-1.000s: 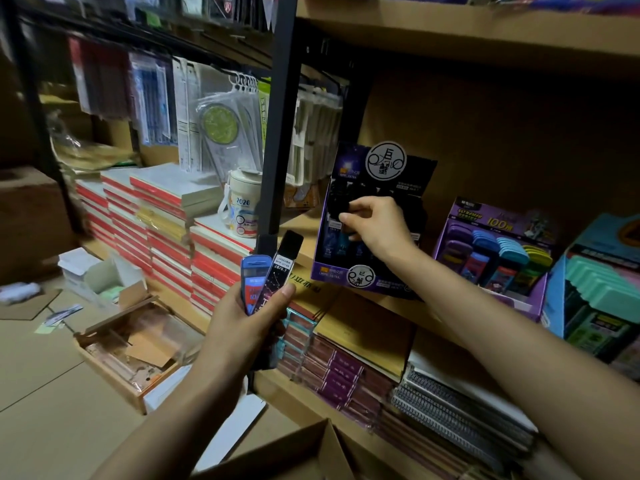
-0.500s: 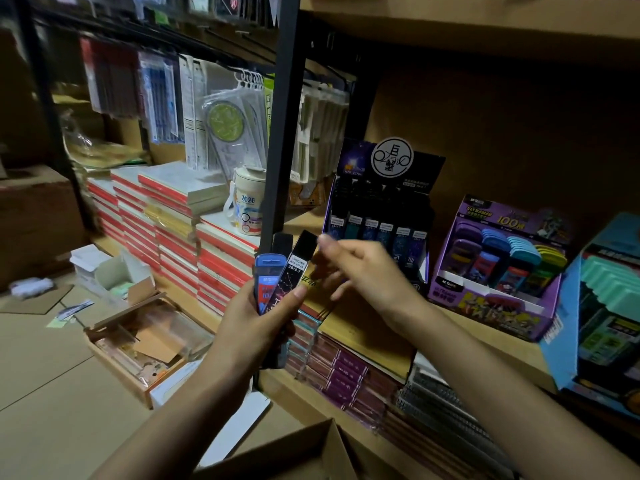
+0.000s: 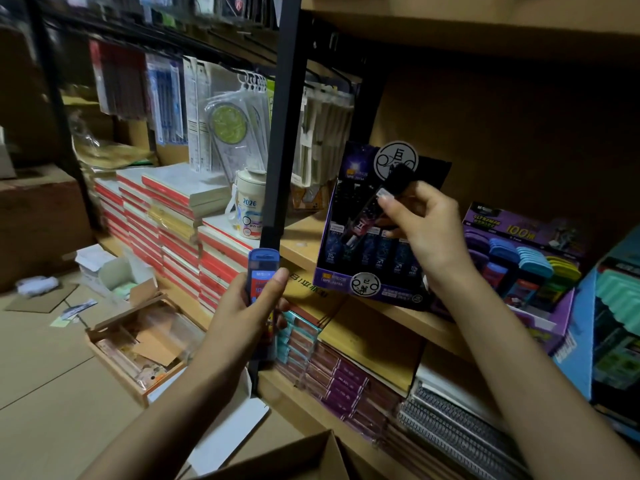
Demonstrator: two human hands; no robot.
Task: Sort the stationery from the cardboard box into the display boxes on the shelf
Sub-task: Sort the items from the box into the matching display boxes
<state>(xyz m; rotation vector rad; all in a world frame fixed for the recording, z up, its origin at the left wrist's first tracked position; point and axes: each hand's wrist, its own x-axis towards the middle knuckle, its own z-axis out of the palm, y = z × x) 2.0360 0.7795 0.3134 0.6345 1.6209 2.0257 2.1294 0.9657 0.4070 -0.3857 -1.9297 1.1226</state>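
At the bottom edge I see a raised flap of the cardboard box [image 3: 304, 455]. Above it, the left hand [image 3: 242, 317] grips a blue case [image 3: 261, 271] upright, with the thumb pressed on its front and the fingers curled behind it, just in front of the black shelf post [image 3: 282, 133].

Farther in, the right hand [image 3: 429, 226] pinches a slim black case [image 3: 372, 213] between thumb and fingers [image 3: 401, 206]. It holds the case tilted over the dark display box [image 3: 346, 282], which stands on the shelf [image 3: 408, 320] with a row of similar cases upright inside. I cannot tell whether the case's lower end touches that row.

Just to the right sits a purple display box [image 3: 498, 220]. Beyond the post, a white mug [image 3: 247, 202] stands by stacked red-edged notebooks [image 3: 166, 216].
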